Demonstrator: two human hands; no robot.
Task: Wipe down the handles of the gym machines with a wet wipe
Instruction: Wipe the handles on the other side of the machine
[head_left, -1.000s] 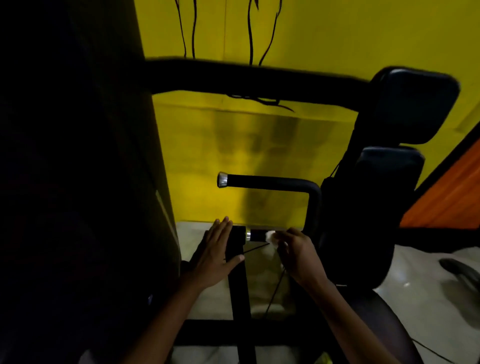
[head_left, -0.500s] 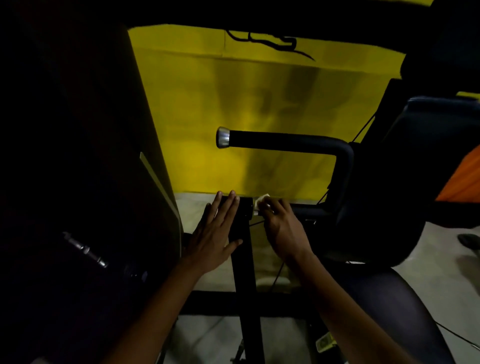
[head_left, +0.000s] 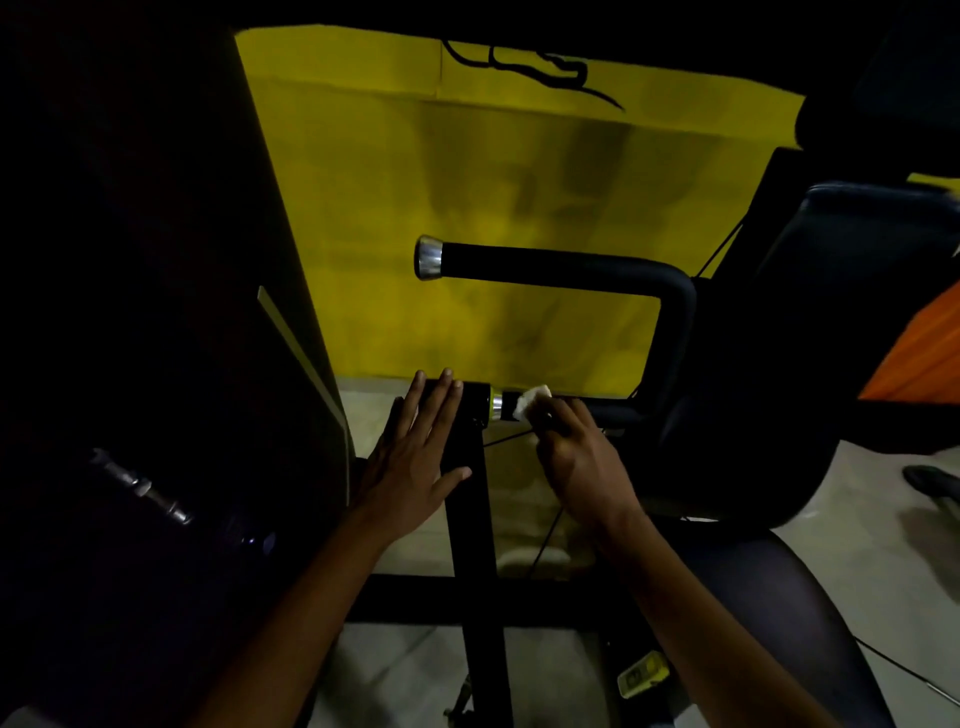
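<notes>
My right hand (head_left: 582, 467) pinches a white wet wipe (head_left: 530, 401) against the lower black handle (head_left: 602, 410), just right of its chrome end cap (head_left: 496, 408). My left hand (head_left: 415, 457) lies flat with straight fingers on the black upright post (head_left: 467, 467) of the machine. A second, upper black handle (head_left: 545, 270) with a chrome cap (head_left: 428, 258) runs above both hands and bends down at its right end.
A large dark machine housing (head_left: 156, 364) fills the left side. Black padded seat parts (head_left: 831, 338) stand at the right, before a yellow wall (head_left: 467, 208). Black frame bars (head_left: 483, 603) cross the pale floor (head_left: 857, 545). A small yellow-green object (head_left: 641, 675) lies on the floor.
The view has tilted down and closer. My right hand slid the wipe leftwards along the lower handle toward its chrome end, then slightly back right. My left hand stays flat on the post.
</notes>
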